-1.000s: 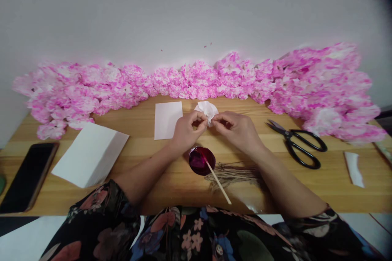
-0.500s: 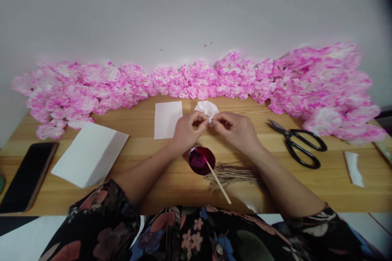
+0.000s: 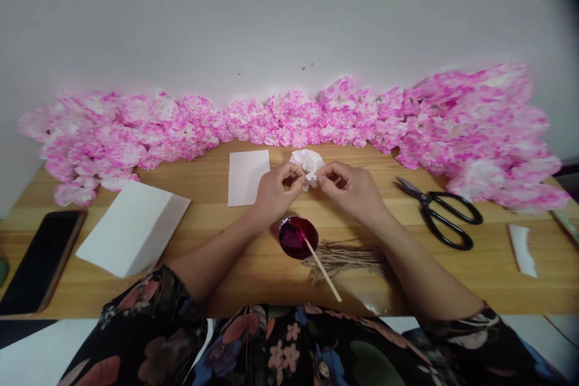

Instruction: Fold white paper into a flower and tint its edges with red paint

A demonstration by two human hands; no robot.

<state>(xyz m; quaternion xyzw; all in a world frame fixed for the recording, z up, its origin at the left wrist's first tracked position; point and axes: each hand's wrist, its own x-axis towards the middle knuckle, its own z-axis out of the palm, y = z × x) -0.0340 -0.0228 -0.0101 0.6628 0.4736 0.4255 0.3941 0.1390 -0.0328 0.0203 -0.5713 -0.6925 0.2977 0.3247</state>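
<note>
A white paper flower [image 3: 307, 160] with ruffled layers is held between my two hands at the middle of the table. My left hand [image 3: 279, 190] pinches its left edge, thumb against forefinger. On the other side my right hand [image 3: 348, 188] pinches the paper's right edge in the same way. Just left of my left hand lies a square of white paper [image 3: 246, 178]. Below my hands sits a small round dish of dark magenta dye [image 3: 298, 238], with a light wooden stick [image 3: 323, 271] resting in it. Thin brown twine pieces [image 3: 346, 258] lie beside the dish.
Pink-and-white paper flowers [image 3: 289, 117] line the table's back edge against the wall. Black-handled scissors [image 3: 434, 208] and a white strip [image 3: 523, 249] lie to the right. A stack of white paper [image 3: 133, 226] and a phone [image 3: 43, 259] are on the left.
My right hand has shifted slightly to the right along the flower's edge, and the flower's layers stand a little more spread. My left hand has hardly moved.
</note>
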